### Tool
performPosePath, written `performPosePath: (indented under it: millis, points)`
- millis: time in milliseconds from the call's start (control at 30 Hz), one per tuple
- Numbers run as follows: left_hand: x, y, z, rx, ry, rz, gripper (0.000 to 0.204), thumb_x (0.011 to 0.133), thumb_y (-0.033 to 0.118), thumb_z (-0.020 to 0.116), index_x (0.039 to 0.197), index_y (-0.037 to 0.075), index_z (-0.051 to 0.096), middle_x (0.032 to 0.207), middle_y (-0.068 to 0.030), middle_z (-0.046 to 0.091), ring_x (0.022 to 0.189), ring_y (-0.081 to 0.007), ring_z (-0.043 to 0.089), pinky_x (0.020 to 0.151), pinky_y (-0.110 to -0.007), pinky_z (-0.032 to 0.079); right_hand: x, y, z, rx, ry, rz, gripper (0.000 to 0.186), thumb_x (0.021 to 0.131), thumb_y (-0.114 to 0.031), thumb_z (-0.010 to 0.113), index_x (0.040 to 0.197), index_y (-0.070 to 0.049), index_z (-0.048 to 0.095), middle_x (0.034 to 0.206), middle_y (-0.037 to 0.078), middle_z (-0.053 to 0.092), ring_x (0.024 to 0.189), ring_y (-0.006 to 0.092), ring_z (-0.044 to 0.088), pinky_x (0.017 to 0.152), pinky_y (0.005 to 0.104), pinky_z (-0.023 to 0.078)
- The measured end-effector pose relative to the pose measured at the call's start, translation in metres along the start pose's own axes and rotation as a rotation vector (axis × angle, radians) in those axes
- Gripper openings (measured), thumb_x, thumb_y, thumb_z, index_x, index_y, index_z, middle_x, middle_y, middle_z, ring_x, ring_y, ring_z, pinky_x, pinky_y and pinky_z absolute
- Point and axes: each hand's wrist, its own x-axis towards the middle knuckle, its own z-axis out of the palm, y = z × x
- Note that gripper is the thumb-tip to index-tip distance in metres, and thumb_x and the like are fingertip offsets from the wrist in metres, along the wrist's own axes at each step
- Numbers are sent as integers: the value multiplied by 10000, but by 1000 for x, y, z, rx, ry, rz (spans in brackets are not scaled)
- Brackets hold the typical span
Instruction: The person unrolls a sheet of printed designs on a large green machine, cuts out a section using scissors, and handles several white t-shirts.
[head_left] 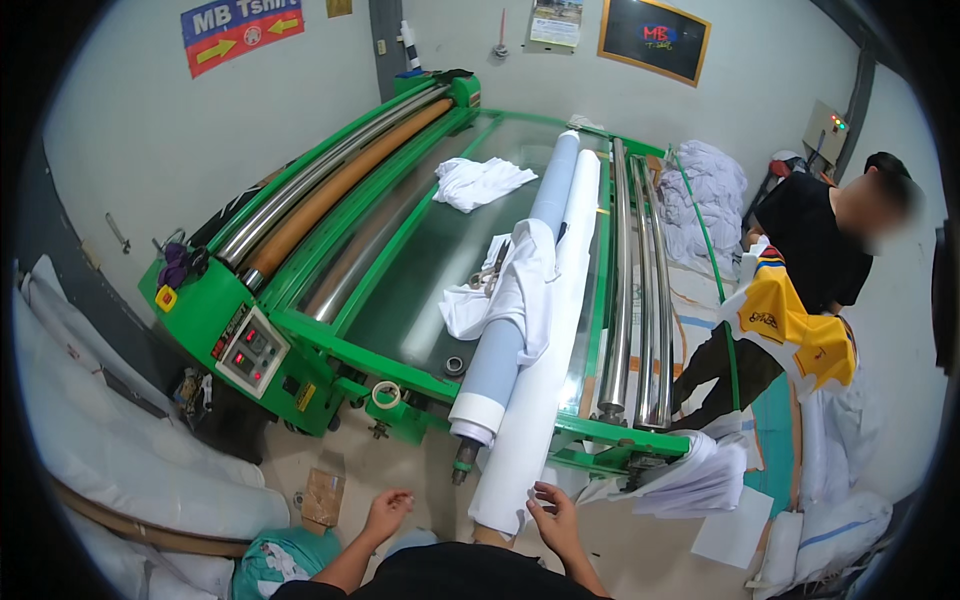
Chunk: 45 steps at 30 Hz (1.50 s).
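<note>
Pale walls (335,115) around one green-framed machine (195,290) with one glassy flat table (400,320). Side by side across it: one long smooth white roll (540,400) and one blue-grey roll (488,368) with white ends. One white cloth (525,280) draped over the latter; one crumpled white cloth (480,183) farther back. Two bare hands: left hand (387,515) empty, grip apart; right hand (556,520) just beside the white roll's near end, fingers parted, contact impossible to tell. Rightward, one person in black (800,225) with one yellow-and-white garment (775,312).
</note>
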Motion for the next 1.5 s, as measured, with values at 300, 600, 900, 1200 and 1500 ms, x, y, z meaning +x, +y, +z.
performPosePath:
  millis: [300, 600, 900, 1200, 1500]
  points:
    - [73, -15, -57, 349, -68, 33, 351, 907, 222, 701, 1167, -13, 689, 1021, -179, 734, 960, -262, 711, 863, -367, 551, 149, -59, 16, -180, 28, -288, 408, 901, -168, 728, 1270, -29, 624, 1203, 154, 661, 982, 247, 671, 825, 355, 537]
    - [153, -102, -189, 427, -212, -105, 344, 896, 212, 692, 1147, -24, 685, 999, -192, 730, 934, -285, 707, 856, -364, 541, 353, -105, 119, -768, 395, -249, 873, 780, -379, 815, 1485, -54, 416, 1422, 277, 461, 1259, 470, 494, 988, 530, 465]
    - [269, 31, -273, 321, 215, 230, 256, 948, 119, 631, 1155, -29, 661, 1023, -171, 696, 905, -262, 682, 813, -370, 546, 414, -114, 115, -859, 566, -78, 352, 931, -264, 660, 1149, 12, 673, 982, 268, 695, 908, 405, 682, 835, 464, 530]
    - [357, 123, -196, 207, 177, 548, 229, 935, 124, 650, 1120, -10, 672, 1016, -152, 684, 979, -309, 656, 841, -419, 524, 346, -243, 137, -435, 698, -325, 279, 1000, -213, 596, 1043, 57, 651, 765, 143, 646, 704, 162, 598, 693, 302, 486]
    - [499, 134, -209, 536, 389, 665, 258, 906, 162, 661, 1120, 18, 645, 1191, -158, 624, 1167, -354, 540, 1009, -486, 399, 369, -299, 127, 213, 797, -449, 227, 1016, -233, 634, 1054, -10, 644, 892, 19, 666, 776, 56, 590, 685, 208, 469]
